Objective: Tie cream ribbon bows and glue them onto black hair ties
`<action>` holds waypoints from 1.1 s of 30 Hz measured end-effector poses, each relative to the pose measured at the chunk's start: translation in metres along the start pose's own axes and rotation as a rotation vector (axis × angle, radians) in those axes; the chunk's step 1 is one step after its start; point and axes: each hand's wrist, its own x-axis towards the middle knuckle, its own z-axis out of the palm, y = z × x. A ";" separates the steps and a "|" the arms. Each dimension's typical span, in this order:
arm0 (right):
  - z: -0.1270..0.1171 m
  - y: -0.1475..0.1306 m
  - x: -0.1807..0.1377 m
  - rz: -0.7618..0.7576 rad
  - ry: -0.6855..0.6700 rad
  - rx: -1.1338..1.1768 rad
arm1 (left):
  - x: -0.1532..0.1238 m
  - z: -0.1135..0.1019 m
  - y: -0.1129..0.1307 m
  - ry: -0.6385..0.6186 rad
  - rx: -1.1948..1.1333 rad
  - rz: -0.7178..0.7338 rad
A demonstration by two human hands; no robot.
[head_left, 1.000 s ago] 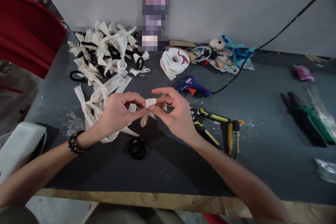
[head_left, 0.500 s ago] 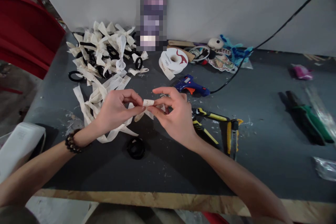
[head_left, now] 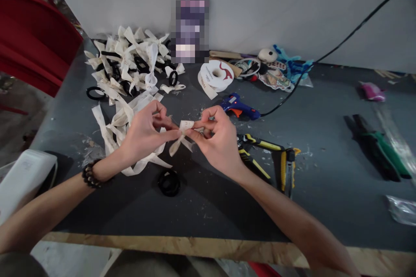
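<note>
Between my two hands is a cream ribbon bow (head_left: 186,126) with small print on it, its tails hanging down over the dark table. My left hand (head_left: 147,130) pinches its left side between thumb and fingers. From the right, my right hand (head_left: 217,138) grips the other side with thumb and forefinger. Black hair ties (head_left: 168,182) lie in a small stack below the hands. Loose cream ribbon pieces (head_left: 115,132) spread under and behind my left hand. Just past my right hand rests a blue glue gun (head_left: 238,106).
A heap of cream bows on black hair ties (head_left: 130,60) fills the back left. A ribbon spool (head_left: 216,78) stands behind my hands. Cutters with yellow-black handles (head_left: 260,143), a yellow utility knife (head_left: 287,171) and green pliers (head_left: 381,147) lie rightward. A white device (head_left: 27,181) sits at left.
The bow has turned slightly and its tails show more below my fingers. My right fingers have curled in closer, while my left fingers have shifted slightly on the ribbon.
</note>
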 end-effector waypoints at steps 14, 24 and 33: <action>0.006 -0.004 -0.003 0.034 0.010 -0.037 | 0.001 -0.002 0.000 -0.101 0.033 -0.019; 0.008 -0.004 -0.004 0.064 0.038 -0.006 | -0.001 -0.001 -0.006 -0.062 0.084 -0.021; 0.003 -0.003 0.001 0.107 0.128 0.172 | 0.000 0.006 -0.003 0.005 0.049 0.058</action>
